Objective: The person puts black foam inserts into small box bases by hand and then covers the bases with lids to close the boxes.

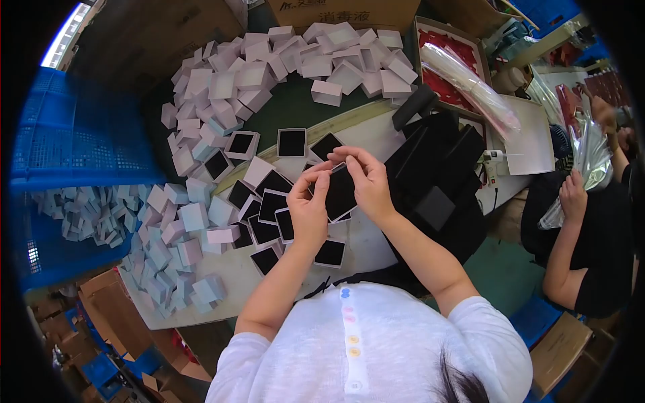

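Observation:
A small white box with a black insert [342, 193] is held between both hands above the table, its dark face toward me. My left hand [310, 207] is closed on the left side of this box, thumb and fingers pinching near the upper corner. Along the upper right edge, the fingers and thumb of my right hand [367, 183] press on the same box. Around and under my hands lie several more white boxes with black inserts, such as one box [292, 143] beyond my fingers and another box [330, 253] close to my body.
Plain white boxes [252, 75] are heaped at the back and left. A blue crate [80, 127] holds more. Black foam sheets [430, 161] lie to the right, by a glue gun [494, 155]. At far right, a co-worker's hand [573, 195] holds clear plastic bags.

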Demonstrator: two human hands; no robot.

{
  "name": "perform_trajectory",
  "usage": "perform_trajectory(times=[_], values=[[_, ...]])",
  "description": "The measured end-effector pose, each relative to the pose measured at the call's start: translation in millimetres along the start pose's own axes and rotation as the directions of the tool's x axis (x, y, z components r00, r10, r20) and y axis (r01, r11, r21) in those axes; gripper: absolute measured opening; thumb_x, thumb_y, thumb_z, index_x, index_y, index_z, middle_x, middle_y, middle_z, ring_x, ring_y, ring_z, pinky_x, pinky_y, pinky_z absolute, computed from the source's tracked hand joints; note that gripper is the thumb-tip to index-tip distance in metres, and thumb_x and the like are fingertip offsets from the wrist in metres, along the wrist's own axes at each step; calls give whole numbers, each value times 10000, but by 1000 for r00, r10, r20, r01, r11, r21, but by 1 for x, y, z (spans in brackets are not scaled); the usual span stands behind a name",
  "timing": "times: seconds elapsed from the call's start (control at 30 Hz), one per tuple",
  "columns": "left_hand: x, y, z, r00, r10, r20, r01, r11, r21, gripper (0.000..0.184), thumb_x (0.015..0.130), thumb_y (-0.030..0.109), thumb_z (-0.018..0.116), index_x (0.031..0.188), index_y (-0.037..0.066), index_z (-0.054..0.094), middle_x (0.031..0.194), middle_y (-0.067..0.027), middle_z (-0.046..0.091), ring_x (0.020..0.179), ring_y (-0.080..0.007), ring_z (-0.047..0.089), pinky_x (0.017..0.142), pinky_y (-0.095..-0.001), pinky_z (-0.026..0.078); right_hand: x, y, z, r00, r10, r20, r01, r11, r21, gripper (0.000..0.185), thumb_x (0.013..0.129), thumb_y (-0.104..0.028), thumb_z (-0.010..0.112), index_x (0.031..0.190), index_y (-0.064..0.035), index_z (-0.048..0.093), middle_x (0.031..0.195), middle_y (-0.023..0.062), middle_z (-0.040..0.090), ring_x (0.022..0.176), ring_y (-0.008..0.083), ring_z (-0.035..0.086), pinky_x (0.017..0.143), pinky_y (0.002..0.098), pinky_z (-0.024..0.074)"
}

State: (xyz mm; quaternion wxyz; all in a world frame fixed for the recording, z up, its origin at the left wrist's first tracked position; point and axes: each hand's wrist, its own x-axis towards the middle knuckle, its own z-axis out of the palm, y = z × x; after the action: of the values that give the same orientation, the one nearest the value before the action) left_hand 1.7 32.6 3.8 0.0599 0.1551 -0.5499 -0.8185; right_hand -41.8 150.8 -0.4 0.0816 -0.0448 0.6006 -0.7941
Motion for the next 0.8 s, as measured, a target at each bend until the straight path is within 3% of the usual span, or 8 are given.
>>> perform_trajectory(times=[0.17,0.2,0.27,0.37,0.5,0.6,0.7,0.8], values=[[2,20,-22,998,58,-14,-55,984,172,327,833,-62,621,1153,-1,645,1115,-83,665,1046,-152,601,950,-282,441,1,4,4,991,37,129,-44,998,52,339,920,-44,543,1256,-8,516,1223,130,616,1148,224,583,993,326,427],[5,22,-40,999,-27,17,23,970,243,346,826,-60,627,1167,3,638,1106,-76,667,1051,-158,601,951,-286,441,7,-2,-7,989,-59,132,100,941,-322,381,883,-64,587,1256,-27,521,1222,139,608,1151,261,572,992,347,425],[13,48,-68,971,-213,108,147,890,431,408,807,-38,654,1209,20,616,1121,-66,656,1061,-169,599,943,-287,442,16,-6,-33,957,-152,249,291,481,-827,500,782,-123,689,1255,-79,531,1192,156,594,1130,352,541,993,408,409],[50,57,-106,988,-63,141,-73,616,784,467,774,141,722,1201,-1,597,1179,-123,609,1093,-245,573,927,-343,452,18,-1,-36,865,466,189,332,-246,-911,766,677,-416,791,1325,-135,494,1070,173,649,1078,340,578,1059,515,309],[184,10,-190,841,533,-94,-121,355,927,513,760,208,715,1204,4,558,1184,-205,549,1054,-363,559,951,-432,431,27,65,-39,809,577,108,320,-280,-905,753,645,-460,815,1235,-98,520,993,169,673,943,322,653,977,505,386],[251,-19,-238,697,703,-141,63,135,989,581,751,272,721,1242,30,525,1250,-211,507,1092,-400,542,977,-477,405,23,72,-37,850,522,73,245,-269,-932,680,659,-426,810,1168,-75,527,969,173,666,879,316,676,894,498,440],[247,23,-210,853,363,-374,409,-20,913,642,739,349,713,1279,69,509,1285,-204,482,1145,-414,516,967,-511,402,27,66,-33,880,474,32,178,-267,-947,515,725,-246,747,1152,-64,524,995,178,614,863,352,674,824,488,481],[249,40,-214,896,211,-391,410,-51,911,631,739,386,685,1280,104,526,1297,-189,478,1167,-393,516,963,-525,402,31,94,-43,921,390,10,95,-199,-975,478,749,-134,677,1190,-42,518,1051,188,566,822,359,667,831,476,485]])
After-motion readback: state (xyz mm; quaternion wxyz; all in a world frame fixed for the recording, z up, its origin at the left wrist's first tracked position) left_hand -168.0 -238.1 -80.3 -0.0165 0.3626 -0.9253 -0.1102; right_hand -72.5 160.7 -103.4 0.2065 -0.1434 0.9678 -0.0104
